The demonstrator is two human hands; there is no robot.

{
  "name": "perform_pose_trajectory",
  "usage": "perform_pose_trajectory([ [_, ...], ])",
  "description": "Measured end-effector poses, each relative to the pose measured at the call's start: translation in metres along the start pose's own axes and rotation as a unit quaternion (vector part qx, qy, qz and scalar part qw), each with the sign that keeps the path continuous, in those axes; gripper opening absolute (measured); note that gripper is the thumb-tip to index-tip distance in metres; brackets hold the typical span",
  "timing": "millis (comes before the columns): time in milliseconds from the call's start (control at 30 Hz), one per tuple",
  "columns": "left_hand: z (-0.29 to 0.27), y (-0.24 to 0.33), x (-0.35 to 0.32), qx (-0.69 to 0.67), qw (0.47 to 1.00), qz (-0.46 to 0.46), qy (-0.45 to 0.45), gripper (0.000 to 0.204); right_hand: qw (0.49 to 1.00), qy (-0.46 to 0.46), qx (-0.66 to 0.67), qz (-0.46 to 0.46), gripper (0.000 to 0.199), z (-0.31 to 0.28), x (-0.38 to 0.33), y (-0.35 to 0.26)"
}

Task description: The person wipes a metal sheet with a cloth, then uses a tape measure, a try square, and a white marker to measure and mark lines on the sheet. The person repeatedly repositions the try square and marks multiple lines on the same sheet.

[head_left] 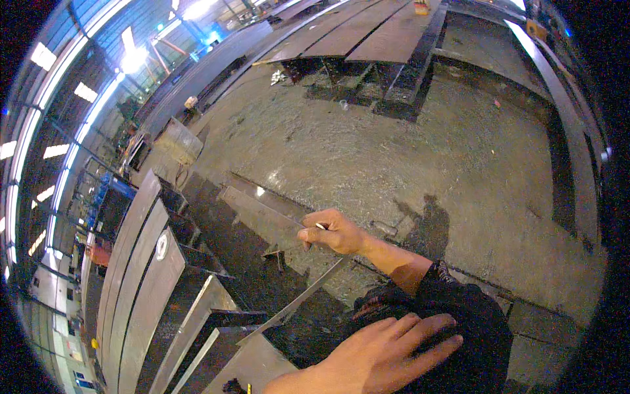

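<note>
My right hand [335, 231] is closed, with a short white marking stick [321, 226], chalk-like, between thumb and fingers. It is nearest the end of a long flat steel bar [259, 203] low over the floor; whether it touches the bar I cannot tell. My left hand [387, 351] lies spread, palm down, over dark clothing [453, 322], fingers apart and holding nothing. Between the hands a thin metal strip [295, 299] slants down to a steel plate [262, 361] at the lower left.
More steel beams or plates [141, 295] stand at the left, with a white ring-shaped roll [162, 247] on one. Long steel plates [367, 33] rest on supports at the far side. A metal box [178, 141] stands on the concrete floor [315, 138]. Steel sections run along the right.
</note>
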State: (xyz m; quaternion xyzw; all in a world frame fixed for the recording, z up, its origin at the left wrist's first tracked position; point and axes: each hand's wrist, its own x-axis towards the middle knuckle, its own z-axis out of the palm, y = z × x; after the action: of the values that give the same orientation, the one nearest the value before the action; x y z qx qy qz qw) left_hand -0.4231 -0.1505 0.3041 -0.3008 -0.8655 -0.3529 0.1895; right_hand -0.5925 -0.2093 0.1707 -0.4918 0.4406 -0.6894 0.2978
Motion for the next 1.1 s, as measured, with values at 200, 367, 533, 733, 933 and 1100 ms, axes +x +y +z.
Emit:
perform_pose_trajectory([
  [200, 0.019, -0.005, 0.002, -0.041, 0.998, 0.033, 0.041, 0.027, 1.0, 0.01, 0.003, -0.026, 0.032, 0.001, -0.003, 0.007],
  [367, 0.026, -0.006, 0.006, -0.021, 0.999, -0.014, 0.039, 0.024, 1.0, 0.004, 0.013, -0.002, 0.03, 0.002, -0.007, 0.003],
  [533, 0.017, -0.007, -0.002, 0.003, 0.999, -0.019, 0.027, 0.026, 1.0, 0.024, -0.018, -0.007, 0.03, -0.009, -0.012, 0.017],
  [733, -0.03, 0.016, -0.079, 0.008, 0.969, -0.247, -0.025, 0.026, 0.999, 0.029, -0.021, 0.029, 0.031, -0.02, -0.015, 0.016],
  [933, -0.019, 0.02, -0.164, -0.017, 0.791, -0.566, 0.231, 0.019, 0.997, 0.062, -0.028, 0.019, 0.033, -0.046, -0.022, 0.034],
  [1100, -0.026, 0.027, -0.215, 0.115, 0.776, -0.51, 0.352, 0.015, 0.995, 0.026, -0.09, -0.02, 0.034, -0.039, -0.012, 0.019],
])
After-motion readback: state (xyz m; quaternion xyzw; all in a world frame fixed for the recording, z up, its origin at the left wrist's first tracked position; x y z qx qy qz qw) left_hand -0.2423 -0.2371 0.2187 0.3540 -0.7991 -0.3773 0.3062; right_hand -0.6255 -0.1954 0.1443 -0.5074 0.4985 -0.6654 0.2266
